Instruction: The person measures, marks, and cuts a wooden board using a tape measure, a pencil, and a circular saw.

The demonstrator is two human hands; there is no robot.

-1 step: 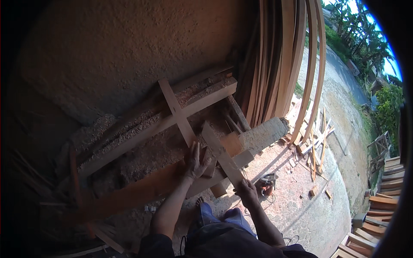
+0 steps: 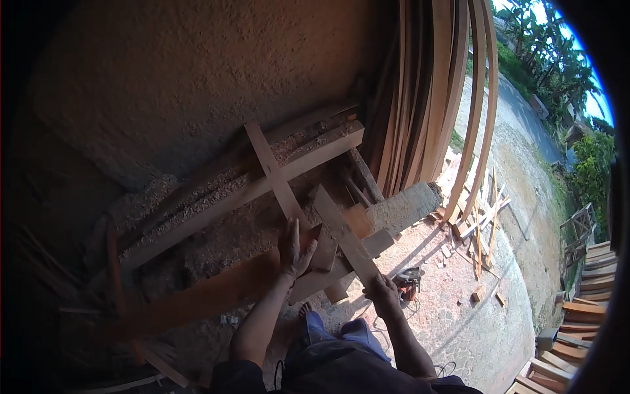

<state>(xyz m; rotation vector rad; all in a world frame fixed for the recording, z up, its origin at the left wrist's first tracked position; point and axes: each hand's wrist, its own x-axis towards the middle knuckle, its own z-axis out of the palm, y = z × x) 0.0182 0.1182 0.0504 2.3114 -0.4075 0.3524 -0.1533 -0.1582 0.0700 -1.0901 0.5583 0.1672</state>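
Note:
My right hand (image 2: 382, 293) is closed round the near end of a short wooden board (image 2: 346, 235), which slants up and to the left. My left hand (image 2: 296, 255) has its fingers stretched out and its thumb apart. It lies near the tip of a thick reddish-brown plank (image 2: 223, 282), close to the lower end of a narrow wooden strip (image 2: 271, 164). That strip crosses over a long pale beam (image 2: 315, 154). Between my hands sits a small dark wood block (image 2: 324, 253). What the left palm touches is hidden.
A dusty thick timber (image 2: 403, 209) juts out to the right. Tall planks (image 2: 420, 98) lean at the back wall. A power saw (image 2: 408, 281) rests on the floor at right, with offcuts (image 2: 484, 203) beyond it. Shavings (image 2: 197, 207) cover the work area.
The short board and my right hand have shifted slightly right. My left hand has moved a little down and left. The whole view has shifted slightly too.

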